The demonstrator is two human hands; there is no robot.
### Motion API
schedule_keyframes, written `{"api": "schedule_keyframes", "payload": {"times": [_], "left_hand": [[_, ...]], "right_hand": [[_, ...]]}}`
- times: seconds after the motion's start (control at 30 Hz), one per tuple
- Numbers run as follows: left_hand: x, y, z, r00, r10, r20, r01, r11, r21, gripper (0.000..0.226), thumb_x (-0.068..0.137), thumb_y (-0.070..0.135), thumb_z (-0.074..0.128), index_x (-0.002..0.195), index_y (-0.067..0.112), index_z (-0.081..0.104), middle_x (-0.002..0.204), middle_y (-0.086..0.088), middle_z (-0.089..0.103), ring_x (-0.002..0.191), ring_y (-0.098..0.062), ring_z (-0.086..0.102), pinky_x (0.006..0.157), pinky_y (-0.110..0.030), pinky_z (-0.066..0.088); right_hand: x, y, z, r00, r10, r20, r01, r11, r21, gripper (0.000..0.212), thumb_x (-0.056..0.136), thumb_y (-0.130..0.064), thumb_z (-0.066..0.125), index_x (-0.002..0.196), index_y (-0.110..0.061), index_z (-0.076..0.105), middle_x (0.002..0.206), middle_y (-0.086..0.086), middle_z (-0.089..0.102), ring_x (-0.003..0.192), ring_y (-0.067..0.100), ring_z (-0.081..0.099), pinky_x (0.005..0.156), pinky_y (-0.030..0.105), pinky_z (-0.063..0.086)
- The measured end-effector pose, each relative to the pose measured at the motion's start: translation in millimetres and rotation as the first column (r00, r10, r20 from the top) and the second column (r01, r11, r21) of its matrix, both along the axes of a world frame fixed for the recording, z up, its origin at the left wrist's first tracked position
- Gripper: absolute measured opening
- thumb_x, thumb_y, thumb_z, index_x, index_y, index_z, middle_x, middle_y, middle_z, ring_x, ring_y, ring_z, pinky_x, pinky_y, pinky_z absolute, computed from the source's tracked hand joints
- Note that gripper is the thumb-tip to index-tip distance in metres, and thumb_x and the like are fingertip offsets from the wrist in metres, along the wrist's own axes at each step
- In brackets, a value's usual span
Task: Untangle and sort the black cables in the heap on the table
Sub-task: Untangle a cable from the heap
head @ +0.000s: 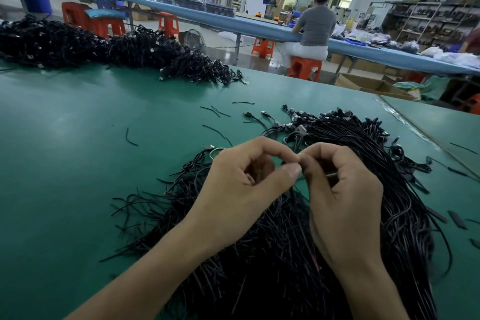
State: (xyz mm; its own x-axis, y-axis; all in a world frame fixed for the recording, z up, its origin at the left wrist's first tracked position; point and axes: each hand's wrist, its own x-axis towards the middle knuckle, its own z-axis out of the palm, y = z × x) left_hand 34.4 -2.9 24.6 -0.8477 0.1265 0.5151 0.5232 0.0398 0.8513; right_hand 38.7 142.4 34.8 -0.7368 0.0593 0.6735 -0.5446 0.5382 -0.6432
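Note:
A big heap of thin black cables [350,189] with plug ends lies on the green table [78,150] in front of me. Above its middle, my left hand [241,189] and my right hand [342,189] meet fingertip to fingertip. Both pinch the same thin black cable [293,193], which drops down between them into the heap. A small metal tip shows inside my right hand's curled fingers. A white loop of wire [217,150] lies at the heap's left edge, just beyond my left hand.
Short black cable pieces [215,111] and several loose plugs are scattered beyond the heap. A second long heap of black cables [104,49] lies at the table's far left. A person on an orange stool [304,67] sits at another bench behind. The table's right edge is close.

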Motion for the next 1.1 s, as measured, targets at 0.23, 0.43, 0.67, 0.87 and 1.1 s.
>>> {"api": "schedule_keyframes", "payload": {"times": [0.23, 0.43, 0.67, 0.87, 1.1], "left_hand": [[-6, -5, -2, 0.931, -0.029, 0.364, 0.010, 0.998, 0.055, 0.018, 0.092, 0.028, 0.070, 0.094, 0.024, 0.052, 0.058, -0.003, 0.066, 0.039, -0.017, 0.056, 0.038, -0.022, 0.041], [-5, -5, 6, 0.858, -0.282, 0.428, 0.078, 0.897, 0.435, 0.028, 0.101, -0.001, 0.036, 0.105, 0.004, 0.064, 0.076, -0.010, 0.073, 0.068, -0.021, 0.070, 0.061, -0.028, 0.057], [-11, -13, 4, 0.914, -0.173, 0.366, 0.073, 0.960, 0.271, 0.051, 0.073, 0.033, 0.078, 0.118, 0.022, 0.056, 0.091, -0.004, 0.077, 0.081, -0.016, 0.073, 0.072, -0.024, 0.058], [-15, -18, 2, 0.957, -0.146, 0.252, 0.131, 0.989, 0.075, 0.046, 0.072, 0.001, 0.067, 0.113, 0.022, 0.059, 0.102, 0.007, 0.077, 0.096, -0.008, 0.072, 0.083, -0.019, 0.054], [-9, -15, -2, 0.943, 0.195, -0.271, -0.277, 0.910, -0.310, 0.031, 0.082, 0.013, 0.080, 0.101, 0.033, 0.067, 0.091, 0.020, 0.054, 0.080, 0.004, 0.054, 0.066, -0.008, 0.039]], "right_hand": [[4, -7, 3, 0.997, 0.068, -0.035, -0.069, 0.998, -0.013, 0.015, 0.091, -0.027, 0.060, 0.088, -0.041, 0.056, 0.085, -0.014, 0.062, 0.081, 0.004, 0.060, 0.065, 0.008, 0.043], [0, -7, -2, 0.990, 0.140, 0.023, -0.140, 0.990, 0.020, 0.005, 0.089, -0.022, 0.062, 0.090, -0.027, 0.065, 0.087, -0.013, 0.064, 0.084, 0.006, 0.061, 0.069, 0.007, 0.042], [-2, -4, -7, 0.989, 0.126, 0.079, -0.136, 0.981, 0.136, 0.018, 0.091, -0.013, 0.063, 0.091, -0.030, 0.066, 0.088, -0.020, 0.063, 0.086, -0.003, 0.060, 0.069, 0.005, 0.042], [-4, -3, -11, 0.984, 0.066, 0.167, -0.093, 0.983, 0.158, 0.023, 0.091, -0.014, 0.066, 0.086, -0.036, 0.064, 0.086, -0.018, 0.064, 0.085, -0.002, 0.060, 0.070, 0.006, 0.042], [-7, 6, -6, 0.961, 0.164, 0.221, -0.155, 0.986, -0.058, 0.017, 0.093, -0.022, 0.064, 0.078, -0.027, 0.068, 0.068, -0.006, 0.064, 0.053, 0.019, 0.048, 0.047, 0.032, 0.038]]}}
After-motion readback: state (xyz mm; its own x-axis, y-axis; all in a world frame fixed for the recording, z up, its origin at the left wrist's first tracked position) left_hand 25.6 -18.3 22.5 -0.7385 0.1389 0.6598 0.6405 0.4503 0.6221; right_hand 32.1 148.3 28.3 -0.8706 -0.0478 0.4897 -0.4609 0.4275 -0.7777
